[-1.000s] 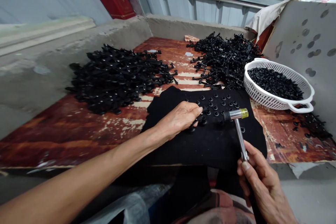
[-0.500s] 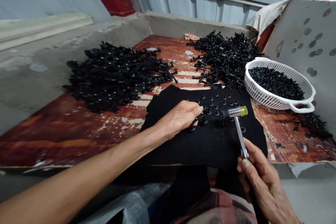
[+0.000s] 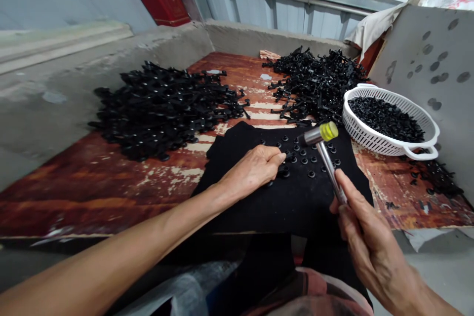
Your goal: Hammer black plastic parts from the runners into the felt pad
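My right hand (image 3: pixel 365 227) grips the metal handle of a small mallet (image 3: pixel 326 155), whose head has a yellow face on one side and a dark one on the other. The head is raised above the black cloth (image 3: pixel 252 212), just right of my left hand. My left hand (image 3: pixel 257 168) is closed in a pinch on a small black part (image 3: pixel 287 163) with a knob-like end, mostly hidden by the fingers. Several small round black pieces (image 3: pixel 304 160) stand on the cloth around the fingertips and under the mallet.
A large pile of black parts (image 3: pixel 166 108) lies to the left, another pile (image 3: pixel 318 79) at the back right. A white basket (image 3: pixel 377 140) of small black pieces stands at the right. Grey low walls (image 3: pixel 74 84) edge the red-brown table (image 3: pixel 92 187).
My right hand has lifted the mallet, and its head has moved up and left toward my left hand. The left hand stays almost in place, still pinching.
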`<act>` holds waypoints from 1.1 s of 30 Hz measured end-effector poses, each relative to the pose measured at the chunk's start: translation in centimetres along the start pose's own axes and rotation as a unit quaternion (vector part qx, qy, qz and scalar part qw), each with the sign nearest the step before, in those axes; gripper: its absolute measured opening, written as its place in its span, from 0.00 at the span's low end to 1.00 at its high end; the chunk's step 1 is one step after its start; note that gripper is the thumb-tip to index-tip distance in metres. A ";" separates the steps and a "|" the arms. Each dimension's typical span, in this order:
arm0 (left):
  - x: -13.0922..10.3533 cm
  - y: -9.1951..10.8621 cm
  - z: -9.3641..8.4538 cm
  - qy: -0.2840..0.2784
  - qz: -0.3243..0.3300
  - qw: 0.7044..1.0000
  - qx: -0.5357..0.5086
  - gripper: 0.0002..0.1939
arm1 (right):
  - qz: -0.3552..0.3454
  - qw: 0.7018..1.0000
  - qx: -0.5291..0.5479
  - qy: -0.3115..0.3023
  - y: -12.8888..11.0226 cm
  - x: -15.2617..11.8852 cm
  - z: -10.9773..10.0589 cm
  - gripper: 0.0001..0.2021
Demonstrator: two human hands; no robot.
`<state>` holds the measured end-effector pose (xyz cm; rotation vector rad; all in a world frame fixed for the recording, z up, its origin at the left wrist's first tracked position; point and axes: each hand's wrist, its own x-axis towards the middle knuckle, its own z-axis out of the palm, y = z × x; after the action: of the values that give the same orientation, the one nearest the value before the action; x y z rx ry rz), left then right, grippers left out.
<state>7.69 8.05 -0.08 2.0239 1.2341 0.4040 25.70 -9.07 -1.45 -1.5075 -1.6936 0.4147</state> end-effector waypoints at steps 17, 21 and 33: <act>0.0 0.6 -0.1 -0.016 -0.018 1.000 0.013 0.17 | -0.068 0.981 -0.157 -0.087 -0.7 2.6 -0.5 0.31; 0.3 0.1 0.1 -0.021 0.013 1.000 0.012 0.18 | -0.065 0.989 -0.136 -0.005 -1.1 2.3 -0.3 0.32; -0.6 -1.0 -4.1 -0.126 0.142 0.977 0.100 0.17 | 0.201 0.967 0.155 -0.011 -0.8 -0.4 0.3 0.24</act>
<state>4.36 9.54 2.15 2.3495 0.8618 0.1515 24.94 -9.56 -1.25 -1.6053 -1.2605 0.8707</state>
